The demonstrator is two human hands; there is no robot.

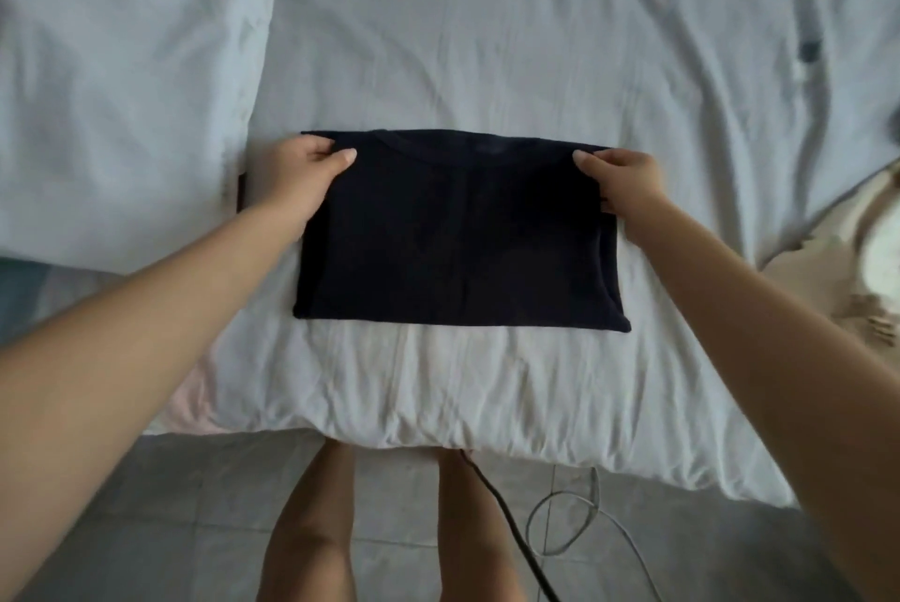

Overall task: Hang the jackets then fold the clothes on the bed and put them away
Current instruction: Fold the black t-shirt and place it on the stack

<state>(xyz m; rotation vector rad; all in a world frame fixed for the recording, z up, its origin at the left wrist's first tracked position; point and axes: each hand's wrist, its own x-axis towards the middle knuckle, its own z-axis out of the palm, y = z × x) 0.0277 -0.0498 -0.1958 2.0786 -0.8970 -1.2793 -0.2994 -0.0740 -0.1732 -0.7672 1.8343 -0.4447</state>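
The folded dark shirt (460,231) lies flat on the white bed (487,41), near its front edge; the left hand (304,172) pinches the shirt's far left corner, thumb on top; the right hand (626,180) pinches its far right corner likewise; a white pillow (117,90) lies left of the shirt; a beige garment (837,270) lies to its right.

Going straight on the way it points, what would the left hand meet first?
Beyond the dark folded shirt that the left hand pinches, probably only bare bedsheet; the way looks free as far as shown.
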